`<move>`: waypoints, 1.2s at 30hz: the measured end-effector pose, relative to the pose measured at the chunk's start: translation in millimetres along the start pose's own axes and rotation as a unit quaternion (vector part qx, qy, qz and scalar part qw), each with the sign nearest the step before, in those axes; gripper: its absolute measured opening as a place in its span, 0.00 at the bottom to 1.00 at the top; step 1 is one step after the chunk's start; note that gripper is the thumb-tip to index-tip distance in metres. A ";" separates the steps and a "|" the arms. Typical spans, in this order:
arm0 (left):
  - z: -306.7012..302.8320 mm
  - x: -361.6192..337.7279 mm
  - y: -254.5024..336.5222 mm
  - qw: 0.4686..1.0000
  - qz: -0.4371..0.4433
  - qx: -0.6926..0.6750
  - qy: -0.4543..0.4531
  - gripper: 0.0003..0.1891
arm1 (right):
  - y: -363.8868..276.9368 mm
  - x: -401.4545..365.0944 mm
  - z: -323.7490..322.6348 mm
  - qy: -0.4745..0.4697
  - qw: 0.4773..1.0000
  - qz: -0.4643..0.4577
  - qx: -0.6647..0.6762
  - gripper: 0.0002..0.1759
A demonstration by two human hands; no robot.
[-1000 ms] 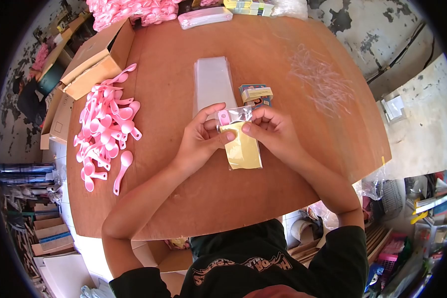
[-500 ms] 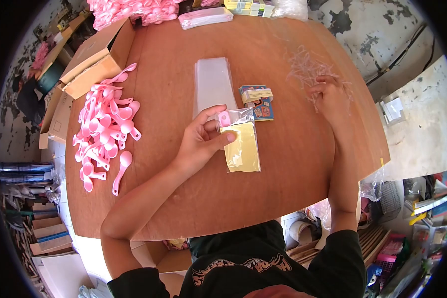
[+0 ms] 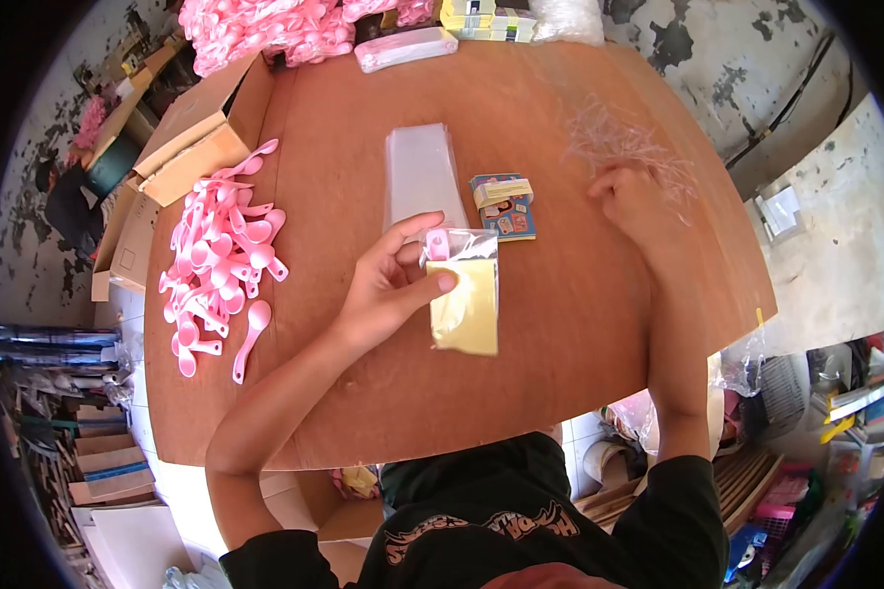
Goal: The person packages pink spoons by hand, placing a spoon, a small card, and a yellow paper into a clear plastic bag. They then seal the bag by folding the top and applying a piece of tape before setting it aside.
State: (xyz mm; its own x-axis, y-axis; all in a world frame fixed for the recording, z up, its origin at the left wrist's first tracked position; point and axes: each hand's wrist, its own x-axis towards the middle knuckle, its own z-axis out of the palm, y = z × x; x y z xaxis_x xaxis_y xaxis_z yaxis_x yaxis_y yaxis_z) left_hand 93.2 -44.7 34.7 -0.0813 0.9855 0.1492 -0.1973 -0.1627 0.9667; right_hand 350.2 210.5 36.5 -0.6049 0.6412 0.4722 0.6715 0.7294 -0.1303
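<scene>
My left hand (image 3: 388, 290) pinches a clear plastic bag (image 3: 467, 294) near its top; inside it are a yellow packet and a pink spoon (image 3: 438, 243). The bag hangs just above the brown table (image 3: 383, 393). My right hand (image 3: 634, 201) rests far right on the table, fingers curled at the edge of a heap of thin clear plastic strips (image 3: 624, 142). Whether it grips a strip I cannot tell. A small banded stack of picture cards (image 3: 504, 204) lies between both hands.
A stack of clear empty bags (image 3: 421, 175) lies behind the held bag. Several loose pink spoons (image 3: 221, 255) are heaped at left, beside an open cardboard box (image 3: 196, 123). More bagged pink spoons (image 3: 265, 25) and a white pack (image 3: 406, 47) sit at the far edge.
My right hand let go of the bag and moved right to the plastic strips. The left hand still holds the bag, now tilted slightly lower.
</scene>
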 end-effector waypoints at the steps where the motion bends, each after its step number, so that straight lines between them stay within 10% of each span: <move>1: -0.4 -6.0 7.5 1.000 -0.004 0.007 -0.016 0.33 | -1.4 1.7 -1.7 0.002 1.000 0.003 0.002 0.08; 6: -5.3 -80.0 63.1 0.961 -0.087 0.175 -0.195 0.34 | -12.4 6.6 -8.7 0.091 0.992 0.026 0.088 0.07; 12: -26.0 -192.8 56.0 0.904 -0.260 0.015 -0.340 0.31 | -17.1 6.5 -5.0 0.123 0.980 0.051 0.146 0.07; 14: -45.7 -260.0 16.5 0.867 -0.394 -0.228 -0.202 0.32 | -19.8 5.7 -6.6 0.125 0.978 0.055 0.156 0.07; 17: -79.2 -329.5 -50.0 0.899 -0.348 -0.265 0.024 0.32 | -23.2 5.4 -5.8 0.128 0.974 0.036 0.185 0.09; 20: -138.1 -416.3 -143.9 0.836 -0.461 0.215 0.207 0.37 | -25.7 7.5 1.9 0.133 0.968 -0.001 0.211 0.10; 22: -94.8 -368.6 -107.3 0.650 -0.636 0.412 0.054 0.38 | -31.3 6.7 2.4 0.130 0.967 -0.021 0.217 0.10; 27: -49.3 -314.9 -72.0 0.709 -0.618 0.279 -0.195 0.30 | -55.0 4.3 5.2 0.114 0.963 -0.030 0.241 0.08; 29: -28.5 -287.5 -37.0 0.792 -0.452 0.270 -0.309 0.23 | -75.6 2.5 -2.7 0.103 0.958 -0.050 0.263 0.08; 36: -4.6 -167.8 66.4 0.959 -0.152 0.143 -0.192 0.20 | -160.8 14.4 -5.4 0.070 0.933 -0.220 0.274 0.05</move>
State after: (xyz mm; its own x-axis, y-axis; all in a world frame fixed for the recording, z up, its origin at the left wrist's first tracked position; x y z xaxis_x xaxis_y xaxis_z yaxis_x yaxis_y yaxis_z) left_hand 89.3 -221.1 72.9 0.3144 0.9396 -0.1353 0.1255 0.1001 0.9870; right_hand 235.7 101.1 69.0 -0.6833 0.2405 0.6894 0.0273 0.9520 -0.3050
